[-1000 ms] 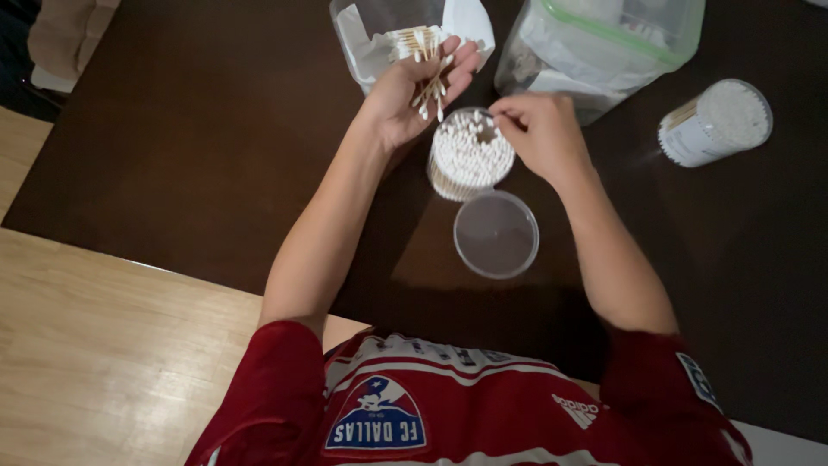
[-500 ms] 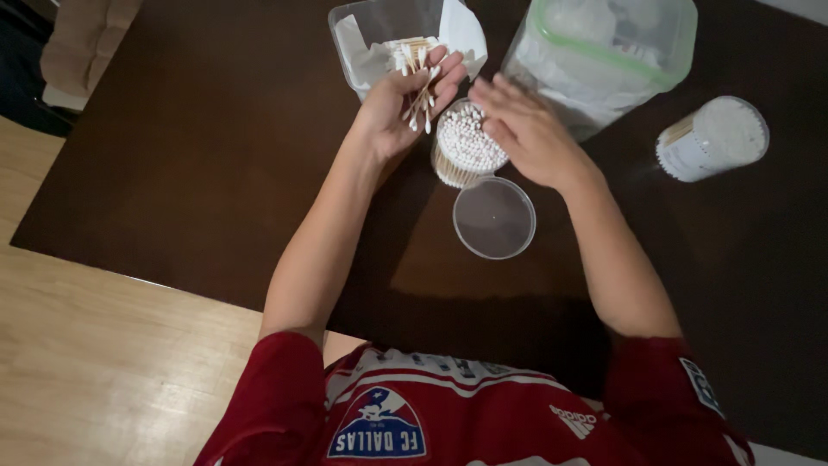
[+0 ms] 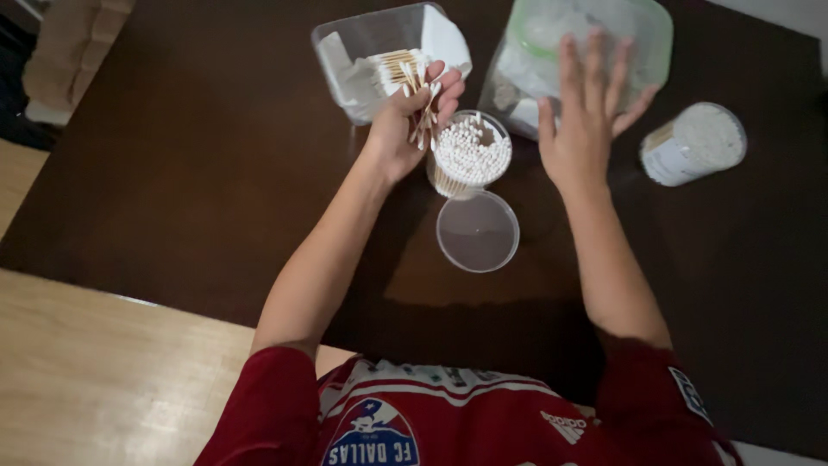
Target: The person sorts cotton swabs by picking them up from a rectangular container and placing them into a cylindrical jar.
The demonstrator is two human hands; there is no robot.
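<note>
Cotton swabs (image 3: 417, 95) stay gripped; right hand (image 3: 582, 121) lifted off tub (image 3: 470, 154).

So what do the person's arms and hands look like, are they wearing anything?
Both arms are bare from the short red sleeves down. The left hand and right hand wear no gloves, rings or watch. The red shirt has white stripes and a badge on the chest.

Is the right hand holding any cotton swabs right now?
No, the right hand is spread open and empty above the table, while the left hand grips a small bunch of cotton swabs.
</note>
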